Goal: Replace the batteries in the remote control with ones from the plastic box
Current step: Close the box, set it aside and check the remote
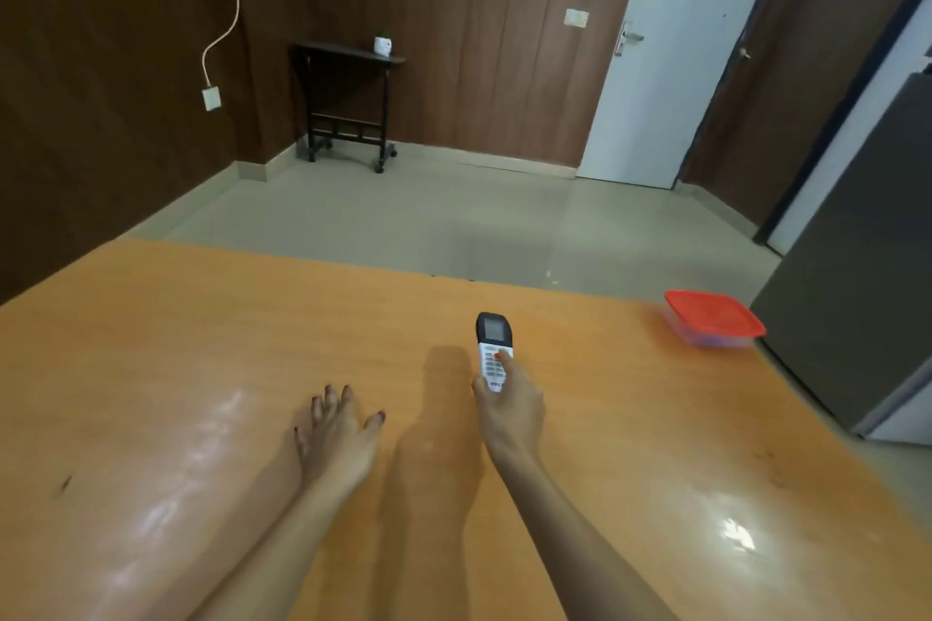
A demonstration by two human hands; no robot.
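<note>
My right hand (510, 406) grips the lower end of a white remote control (492, 348) with a dark screen end, held face up above the orange table (201, 343); my thumb rests on its buttons. To the left, my left hand (335, 436) hovers over the table with fingers spread and nothing in it. A clear plastic box with a red lid (713, 315) sits shut at the table's far right corner, well beyond my right hand. Its contents are not visible.
A grey refrigerator (852, 308) stands close against the table's right edge beside the box. Beyond the table's far edge lies tiled floor, with a small dark side table (348, 101) against the brown wall and a white door (676, 50) at the back right.
</note>
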